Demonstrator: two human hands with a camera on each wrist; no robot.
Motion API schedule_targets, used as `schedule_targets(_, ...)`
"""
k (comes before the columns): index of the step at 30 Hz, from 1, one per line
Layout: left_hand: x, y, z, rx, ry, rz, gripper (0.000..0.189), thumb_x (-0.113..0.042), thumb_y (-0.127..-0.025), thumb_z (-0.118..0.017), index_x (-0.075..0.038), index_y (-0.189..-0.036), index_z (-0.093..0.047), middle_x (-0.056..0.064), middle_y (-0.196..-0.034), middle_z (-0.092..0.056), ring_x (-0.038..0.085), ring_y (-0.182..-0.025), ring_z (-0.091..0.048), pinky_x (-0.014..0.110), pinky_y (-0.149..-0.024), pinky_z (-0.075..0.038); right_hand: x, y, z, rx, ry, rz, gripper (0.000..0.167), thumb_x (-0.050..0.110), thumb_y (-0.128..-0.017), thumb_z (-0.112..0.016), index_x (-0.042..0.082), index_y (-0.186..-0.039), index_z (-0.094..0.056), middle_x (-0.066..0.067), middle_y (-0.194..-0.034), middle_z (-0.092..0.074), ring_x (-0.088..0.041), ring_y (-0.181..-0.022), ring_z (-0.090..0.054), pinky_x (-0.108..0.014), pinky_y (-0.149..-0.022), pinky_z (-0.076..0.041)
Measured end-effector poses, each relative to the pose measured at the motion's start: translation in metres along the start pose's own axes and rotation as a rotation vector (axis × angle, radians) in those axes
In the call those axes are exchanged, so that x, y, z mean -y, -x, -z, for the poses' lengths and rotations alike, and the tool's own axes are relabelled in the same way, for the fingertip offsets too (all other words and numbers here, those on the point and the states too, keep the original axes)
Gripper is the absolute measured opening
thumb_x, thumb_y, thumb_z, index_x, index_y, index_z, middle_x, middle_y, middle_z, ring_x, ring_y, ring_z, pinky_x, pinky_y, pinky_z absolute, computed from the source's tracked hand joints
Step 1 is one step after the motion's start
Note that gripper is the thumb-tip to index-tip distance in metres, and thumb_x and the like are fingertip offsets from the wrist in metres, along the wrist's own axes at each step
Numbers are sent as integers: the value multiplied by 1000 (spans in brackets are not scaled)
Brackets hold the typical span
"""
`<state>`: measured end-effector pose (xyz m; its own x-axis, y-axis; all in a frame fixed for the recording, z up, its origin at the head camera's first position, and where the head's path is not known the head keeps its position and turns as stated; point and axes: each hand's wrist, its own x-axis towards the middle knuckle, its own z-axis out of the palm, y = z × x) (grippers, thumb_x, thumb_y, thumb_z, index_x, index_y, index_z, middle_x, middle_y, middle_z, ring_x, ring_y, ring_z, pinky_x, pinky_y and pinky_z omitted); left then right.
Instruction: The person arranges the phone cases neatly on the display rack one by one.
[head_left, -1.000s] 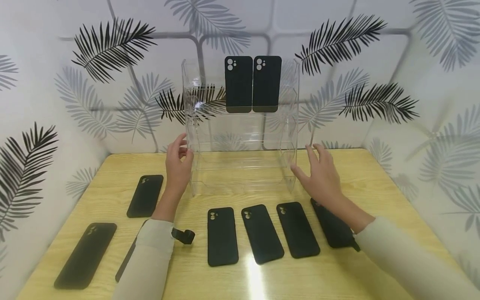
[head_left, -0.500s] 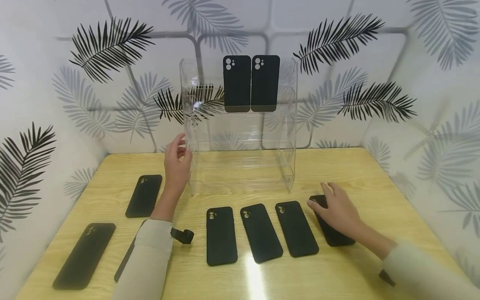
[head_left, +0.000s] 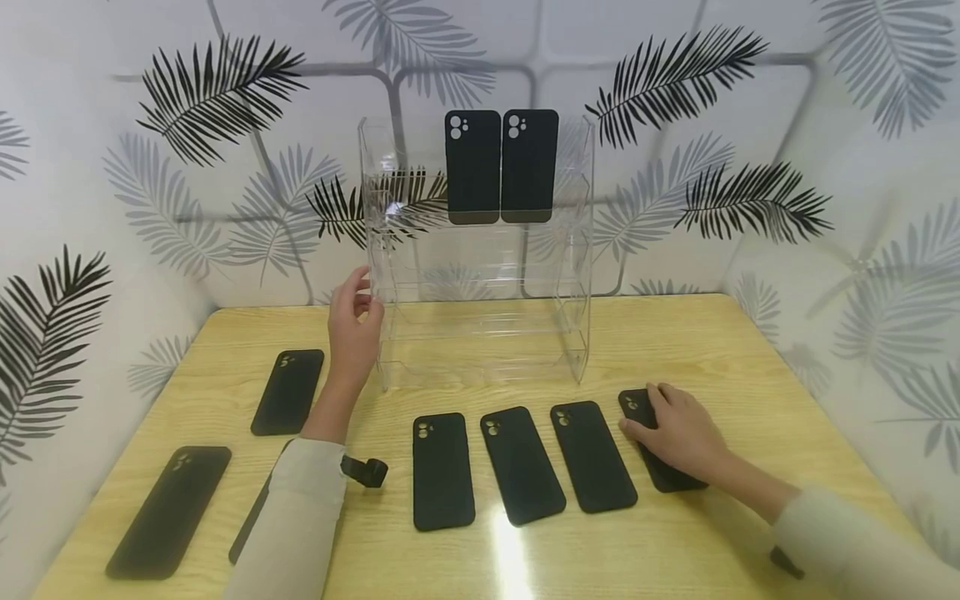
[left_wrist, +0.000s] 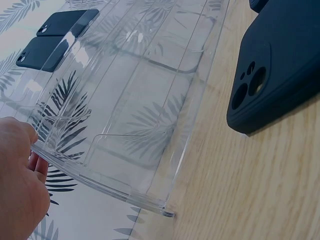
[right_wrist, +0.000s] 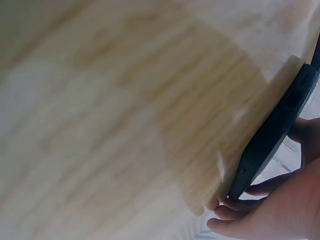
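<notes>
My left hand (head_left: 356,329) grips the left side panel of a clear acrylic display rack (head_left: 483,333), with the thumb at the panel's edge and the fingers behind it. At the right, my right hand (head_left: 684,435) is over a black phone case (head_left: 663,471) on the table, thumb at its left edge and fingers across toward its far side. The right wrist view shows that case (right_wrist: 272,132) edge-on, with fingers along its sides. Two black phone cases (head_left: 474,167) stand upright side by side on the rack's top tier.
Three more black cases (head_left: 442,472) lie in a row in front of the rack. To the left lie further cases (head_left: 288,392), one partly hidden by my left sleeve (head_left: 300,517). Behind the wooden table (head_left: 525,567) rises a leaf-patterned wall (head_left: 480,42).
My right hand has left the rack's right side, come down toward me and to the right, and closed onto the rightmost phone case. My left hand stays at the rack.
</notes>
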<state>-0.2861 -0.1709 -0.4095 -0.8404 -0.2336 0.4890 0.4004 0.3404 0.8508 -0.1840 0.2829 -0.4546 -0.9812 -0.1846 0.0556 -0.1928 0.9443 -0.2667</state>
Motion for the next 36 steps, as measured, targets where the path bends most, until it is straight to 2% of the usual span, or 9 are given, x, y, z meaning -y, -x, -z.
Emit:
schedule_targets(9,-2,0,0,1,-1,-3,48,-3,-99,-51,-9,-146,-50,18,-127,-52,19,-103,-54,26,-94,-47,8,-1,-1,-32,94,-4,78,47,-94,-64,-14,-139,-48,-35,-137,-51,-53,-119,-51,-62,-92,-47)
schedule_targets(16,-5,1,1,4,5,10,48,-2,-99,-51,-9,-146,-50,18,-128,-52,20,-103,-54,28,-95,-47,19,-3,6,-74,90,-4,78,44,-93,-66,-12,-142,-45,-33,-140,-47,-52,-122,-48,-62,-81,-53)
schedule_targets(22,-6,0,2,3,-3,12,48,-3,-99,-51,-10,-147,-50,17,-128,-53,19,-104,-54,27,-95,-46,36,-14,26,-140,60,33,80,41,-94,-66,-11,-147,-40,-34,-145,-43,-53,-127,-44,-65,-82,-52)
schedule_targets(28,-4,0,3,3,-12,17,48,-6,-100,-51,-11,-147,-49,17,-128,-53,19,-104,-54,28,-95,-47,57,-34,47,-229,8,88,80,38,-94,-67,-11,-150,-36,-33,-149,-39,-53,-130,-41,-64,-96,-46)
schedule_targets(36,-2,1,1,2,9,10,49,-4,-99,-53,-10,-147,-50,16,-127,-53,16,-101,-53,25,-92,-46,86,-62,68,-318,-53,118,80,40,-96,-65,-4,-154,-33,-31,-155,-34,-51,-134,-38,-64,-101,-42)
